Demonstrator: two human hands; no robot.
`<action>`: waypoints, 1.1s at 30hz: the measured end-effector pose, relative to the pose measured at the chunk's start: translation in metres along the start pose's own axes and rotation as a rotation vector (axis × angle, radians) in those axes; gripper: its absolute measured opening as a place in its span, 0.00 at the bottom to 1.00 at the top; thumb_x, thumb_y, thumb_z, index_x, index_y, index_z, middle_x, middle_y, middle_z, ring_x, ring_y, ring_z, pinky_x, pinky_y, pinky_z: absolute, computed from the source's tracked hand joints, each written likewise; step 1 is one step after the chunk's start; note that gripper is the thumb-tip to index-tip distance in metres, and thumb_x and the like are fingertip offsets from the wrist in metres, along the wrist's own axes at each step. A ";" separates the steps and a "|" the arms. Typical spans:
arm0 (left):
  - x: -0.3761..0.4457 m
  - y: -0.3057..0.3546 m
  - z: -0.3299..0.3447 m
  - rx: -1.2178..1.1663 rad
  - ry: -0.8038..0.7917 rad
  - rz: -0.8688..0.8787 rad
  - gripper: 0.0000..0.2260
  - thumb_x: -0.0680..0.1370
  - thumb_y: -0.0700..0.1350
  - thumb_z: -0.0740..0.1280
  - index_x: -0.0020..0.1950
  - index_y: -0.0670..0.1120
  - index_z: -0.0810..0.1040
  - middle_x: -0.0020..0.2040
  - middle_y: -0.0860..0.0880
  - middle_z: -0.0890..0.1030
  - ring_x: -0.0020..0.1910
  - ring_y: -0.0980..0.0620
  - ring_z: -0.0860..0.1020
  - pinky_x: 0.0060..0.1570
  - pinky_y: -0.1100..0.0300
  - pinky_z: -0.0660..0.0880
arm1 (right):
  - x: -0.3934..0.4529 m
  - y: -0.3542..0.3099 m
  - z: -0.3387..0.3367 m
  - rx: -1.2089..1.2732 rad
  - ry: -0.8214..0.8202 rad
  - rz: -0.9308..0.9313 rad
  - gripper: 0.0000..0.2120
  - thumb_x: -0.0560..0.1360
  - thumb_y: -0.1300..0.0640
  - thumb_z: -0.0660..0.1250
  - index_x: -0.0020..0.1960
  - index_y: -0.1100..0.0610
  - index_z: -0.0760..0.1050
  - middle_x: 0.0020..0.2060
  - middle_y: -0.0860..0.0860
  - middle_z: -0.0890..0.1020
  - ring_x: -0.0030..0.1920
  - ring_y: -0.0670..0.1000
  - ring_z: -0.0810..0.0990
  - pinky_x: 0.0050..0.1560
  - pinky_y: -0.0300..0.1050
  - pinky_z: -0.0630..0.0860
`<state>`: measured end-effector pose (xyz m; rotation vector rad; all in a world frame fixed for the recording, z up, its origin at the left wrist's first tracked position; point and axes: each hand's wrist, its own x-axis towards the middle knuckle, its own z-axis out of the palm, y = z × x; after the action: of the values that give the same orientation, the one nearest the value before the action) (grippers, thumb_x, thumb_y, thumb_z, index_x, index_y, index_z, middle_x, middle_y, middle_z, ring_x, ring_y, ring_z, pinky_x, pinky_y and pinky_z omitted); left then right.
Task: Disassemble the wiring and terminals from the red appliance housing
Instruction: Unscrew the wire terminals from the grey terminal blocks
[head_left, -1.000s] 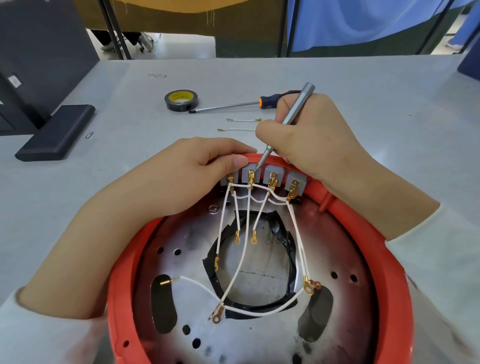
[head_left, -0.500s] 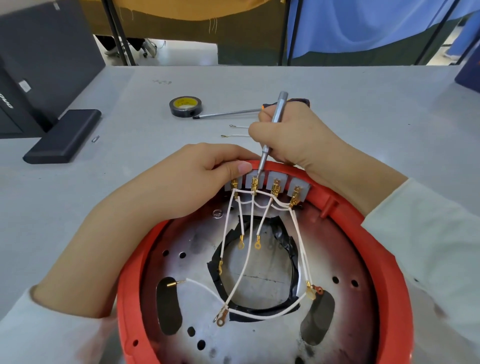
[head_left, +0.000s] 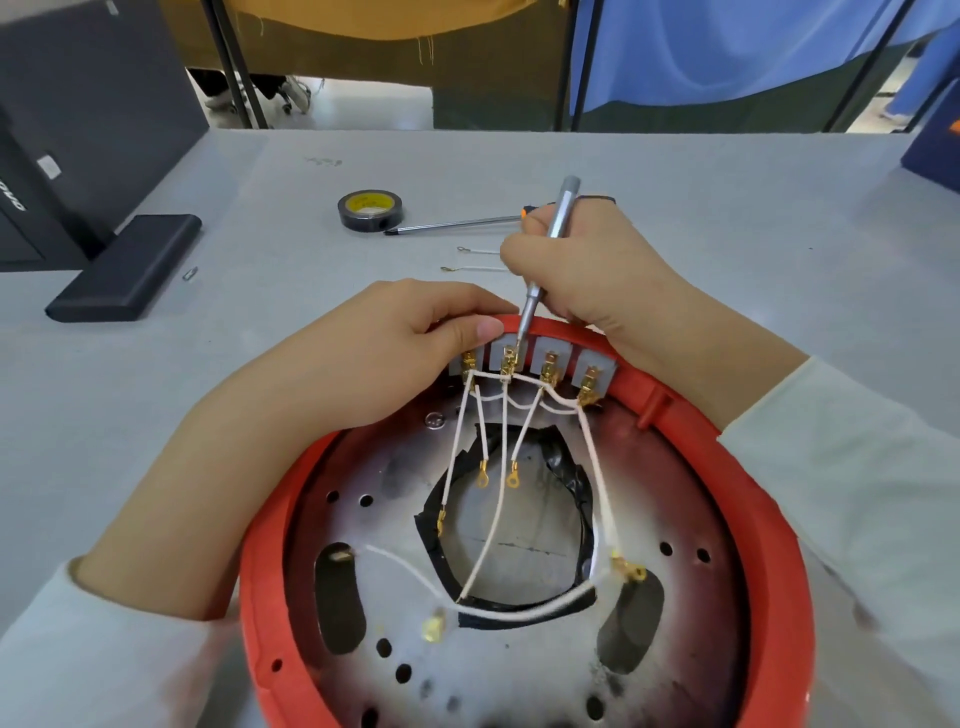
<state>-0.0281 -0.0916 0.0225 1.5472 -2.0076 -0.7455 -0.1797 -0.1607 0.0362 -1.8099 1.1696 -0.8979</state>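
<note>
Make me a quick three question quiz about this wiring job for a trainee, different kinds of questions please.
1. True or false: the right hand holds a silver screwdriver.
2. How many grey terminal blocks sit along the rim of the red housing?
3. The roll of tape on the table lies: A) inside the housing B) beyond the left hand C) under the right sleeve.

Key: 1 true; 2 four; 3 B.

One red housing (head_left: 769, 519), four grey terminal blocks (head_left: 550, 349), two screwdrivers, one silver (head_left: 545, 260) and one orange-handled (head_left: 457, 224), one tape roll (head_left: 370, 210), two loose wires (head_left: 475, 269), two hands, left (head_left: 384, 358) and right (head_left: 587, 280).
</note>
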 end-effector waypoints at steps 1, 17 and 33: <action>0.000 0.000 0.000 -0.001 -0.003 0.000 0.11 0.80 0.53 0.59 0.58 0.64 0.77 0.55 0.64 0.80 0.55 0.66 0.75 0.58 0.69 0.68 | -0.001 0.000 -0.001 0.037 0.017 0.001 0.17 0.71 0.65 0.62 0.27 0.56 0.60 0.18 0.46 0.62 0.17 0.44 0.60 0.19 0.33 0.57; -0.002 0.005 -0.002 -0.002 -0.032 0.016 0.11 0.78 0.52 0.64 0.60 0.59 0.77 0.53 0.63 0.81 0.51 0.67 0.77 0.57 0.66 0.71 | -0.025 -0.001 -0.014 0.295 0.037 0.090 0.19 0.77 0.59 0.65 0.30 0.57 0.63 0.18 0.50 0.65 0.17 0.44 0.60 0.18 0.33 0.57; -0.014 0.039 0.013 0.335 -0.074 -0.139 0.15 0.74 0.61 0.61 0.59 0.59 0.74 0.52 0.57 0.78 0.53 0.54 0.76 0.55 0.54 0.72 | -0.065 0.006 -0.030 0.269 0.216 0.138 0.12 0.75 0.62 0.63 0.34 0.57 0.64 0.24 0.53 0.64 0.18 0.45 0.60 0.20 0.32 0.58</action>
<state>-0.0609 -0.0682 0.0395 1.8879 -2.1824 -0.5433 -0.2292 -0.1091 0.0354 -1.4271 1.2247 -1.1317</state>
